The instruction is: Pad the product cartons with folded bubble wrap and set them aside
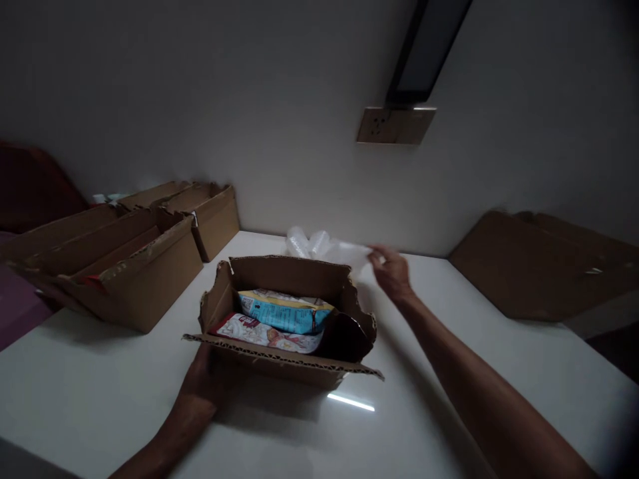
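An open cardboard box (299, 378) with ragged top edges is tilted towards me over the white table. In it lie a blue and yellow packet (284, 313) and a white and red packet (269, 334); its right end is in dark shadow. My left hand (204, 382) grips the box at its lower front left, with the fingers mostly hidden beneath it. Behind the box, my right hand (392, 271) pinches the end of some clear plastic air-cushion packing (319, 245). The lower part of that packing is hidden by the box.
Several open cardboard boxes (164, 266) stand on the left of the white table (444, 372). A large brown cardboard piece (544, 266) is at the right. On the wall behind are a socket plate (397, 126) and a dark-framed panel (429, 50).
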The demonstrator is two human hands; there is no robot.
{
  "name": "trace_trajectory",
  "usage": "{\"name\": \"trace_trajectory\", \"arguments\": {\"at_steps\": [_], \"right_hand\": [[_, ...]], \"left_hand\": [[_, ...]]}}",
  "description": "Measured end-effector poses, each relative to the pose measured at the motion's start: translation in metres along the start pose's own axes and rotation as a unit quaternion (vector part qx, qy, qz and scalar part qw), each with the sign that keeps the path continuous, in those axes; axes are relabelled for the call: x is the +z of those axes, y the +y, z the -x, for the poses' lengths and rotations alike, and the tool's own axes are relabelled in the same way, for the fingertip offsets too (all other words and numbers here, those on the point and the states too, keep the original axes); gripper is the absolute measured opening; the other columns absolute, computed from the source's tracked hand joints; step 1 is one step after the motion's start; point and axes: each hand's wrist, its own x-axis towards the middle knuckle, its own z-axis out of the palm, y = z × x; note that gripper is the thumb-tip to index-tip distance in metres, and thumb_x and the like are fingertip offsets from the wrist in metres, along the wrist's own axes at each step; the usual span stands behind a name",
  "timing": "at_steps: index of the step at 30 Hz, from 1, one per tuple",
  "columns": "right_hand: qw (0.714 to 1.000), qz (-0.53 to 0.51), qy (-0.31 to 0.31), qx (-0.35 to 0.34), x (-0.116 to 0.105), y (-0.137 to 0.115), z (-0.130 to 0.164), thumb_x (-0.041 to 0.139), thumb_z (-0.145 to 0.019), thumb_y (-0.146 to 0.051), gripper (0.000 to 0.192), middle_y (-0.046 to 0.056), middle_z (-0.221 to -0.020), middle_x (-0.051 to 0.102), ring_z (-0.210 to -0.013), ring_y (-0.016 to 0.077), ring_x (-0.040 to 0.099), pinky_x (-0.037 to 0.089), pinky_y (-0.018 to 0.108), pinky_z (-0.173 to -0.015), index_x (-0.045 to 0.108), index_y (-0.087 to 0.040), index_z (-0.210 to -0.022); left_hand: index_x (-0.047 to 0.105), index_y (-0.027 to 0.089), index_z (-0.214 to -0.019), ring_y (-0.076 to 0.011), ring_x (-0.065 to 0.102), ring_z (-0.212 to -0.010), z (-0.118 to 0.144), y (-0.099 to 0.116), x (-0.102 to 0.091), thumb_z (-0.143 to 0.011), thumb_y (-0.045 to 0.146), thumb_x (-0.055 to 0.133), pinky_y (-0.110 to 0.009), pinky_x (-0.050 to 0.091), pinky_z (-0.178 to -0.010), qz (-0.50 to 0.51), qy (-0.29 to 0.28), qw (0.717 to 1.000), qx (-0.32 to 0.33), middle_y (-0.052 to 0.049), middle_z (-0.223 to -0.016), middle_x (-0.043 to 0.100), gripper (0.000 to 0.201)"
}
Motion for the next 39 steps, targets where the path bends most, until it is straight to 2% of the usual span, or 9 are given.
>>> {"name": "trace_trajectory", "arguments": {"at_steps": [4, 6, 10, 14, 19, 25, 31, 35, 39], "right_hand": [[0.977, 0.010, 0.208, -0.031, -0.084, 0.004, 0.019, 0.048, -0.095, -0.021, 0.030, 0.014, -0.121, 0.070, -0.117, 0.0277, 0.062, 0.045, 0.049, -0.103, 0.068, -0.016, -0.116], [0.973, 0.032, 0.207, -0.100, -0.113, 0.003, 0.056, 0.052, -0.095, -0.022, 0.025, 0.011, -0.119, 0.071, -0.119, 0.0268, 0.061, 0.043, 0.048, -0.106, 0.070, -0.022, -0.112], [0.977, 0.059, -0.085, -0.189, -0.128, 0.016, 0.164, 0.048, -0.095, -0.021, 0.029, 0.006, -0.109, 0.076, -0.109, 0.0269, 0.068, 0.053, 0.047, -0.089, 0.073, -0.028, -0.108], [0.958, 0.035, -0.275, -0.072, -0.146, 0.025, 0.231, 0.052, -0.092, -0.041, 0.037, 0.007, -0.127, 0.069, -0.115, 0.0294, 0.065, 0.054, 0.053, -0.094, 0.070, -0.031, -0.122], [0.958, -0.043, -0.281, 0.034, -0.170, -0.019, 0.206, 0.054, -0.090, -0.059, 0.047, 0.006, -0.138, 0.062, -0.128, 0.0335, 0.056, 0.049, 0.056, -0.103, 0.065, -0.036, -0.130], [0.957, -0.163, -0.235, -0.049, -0.101, -0.081, 0.166, 0.056, -0.091, -0.037, 0.065, 0.010, -0.152, 0.048, -0.131, 0.0300, 0.053, 0.048, 0.052, -0.106, 0.036, -0.029, -0.152], [0.955, -0.212, -0.209, 0.009, -0.063, -0.086, 0.130, 0.050, -0.089, -0.033, 0.038, 0.012, -0.117, 0.070, -0.090, 0.0254, 0.069, 0.060, 0.043, -0.077, 0.061, -0.020, -0.123], [0.965, -0.170, -0.193, 0.054, -0.092, -0.063, 0.116, 0.054, -0.088, -0.037, 0.038, 0.011, -0.121, 0.069, -0.099, 0.0278, 0.068, 0.059, 0.038, -0.068, 0.064, -0.021, -0.122], [0.967, -0.072, -0.244, 0.024, -0.143, -0.034, 0.156, 0.054, -0.091, -0.040, 0.050, 0.009, -0.142, 0.058, -0.117, 0.0299, 0.063, 0.059, 0.039, -0.075, 0.055, -0.029, -0.139]], "left_hand": [[0.059, 0.018, -0.122, -0.0323, 0.067, -0.107, 0.002, 0.012, 0.006, -0.064, 0.040, 0.077, -0.043, 0.057, -0.093, -0.005, -0.036, 0.999, 0.000, -0.010, -0.116, 0.071, 0.065], [0.057, 0.018, -0.124, -0.0314, 0.067, -0.109, 0.003, 0.018, 0.007, -0.065, 0.040, 0.077, -0.040, 0.057, -0.093, 0.000, -0.056, 0.998, -0.002, -0.010, -0.119, 0.070, 0.066], [0.057, 0.018, -0.121, -0.0292, 0.067, -0.108, 0.006, 0.026, 0.006, -0.068, 0.039, 0.076, -0.036, 0.058, -0.088, 0.004, -0.085, 0.996, -0.037, -0.010, -0.119, 0.070, 0.061], [0.056, 0.018, -0.122, -0.0293, 0.065, -0.113, 0.011, 0.029, 0.005, -0.068, 0.040, 0.077, -0.037, 0.056, -0.093, 0.000, -0.077, 0.997, -0.027, -0.010, -0.123, 0.068, 0.062], [0.056, 0.019, -0.121, -0.0308, 0.062, -0.119, 0.014, 0.043, 0.006, -0.068, 0.042, 0.077, -0.040, 0.053, -0.099, -0.014, -0.096, 0.995, -0.029, -0.011, -0.129, 0.065, 0.061], [0.052, 0.016, -0.125, -0.0333, 0.064, -0.115, 0.007, 0.040, 0.019, -0.059, 0.038, 0.080, -0.043, 0.055, -0.097, 0.011, -0.077, 0.996, -0.040, -0.013, -0.124, 0.068, 0.074], [0.052, 0.015, -0.125, -0.0306, 0.062, -0.116, -0.024, 0.031, 0.051, -0.065, 0.035, 0.075, -0.043, 0.052, -0.100, 0.021, -0.092, 0.995, 0.012, -0.012, -0.124, 0.065, 0.067], [0.051, 0.013, -0.127, -0.0294, 0.059, -0.120, -0.040, 0.038, 0.068, -0.069, 0.034, 0.072, -0.043, 0.049, -0.104, 0.044, -0.131, 0.990, 0.021, -0.014, -0.127, 0.062, 0.065], [0.046, 0.013, -0.135, -0.0276, 0.059, -0.122, -0.035, 0.038, 0.061, -0.074, 0.032, 0.067, -0.045, 0.046, -0.108, 0.078, -0.152, 0.985, 0.013, -0.015, -0.132, 0.060, 0.067]]}}
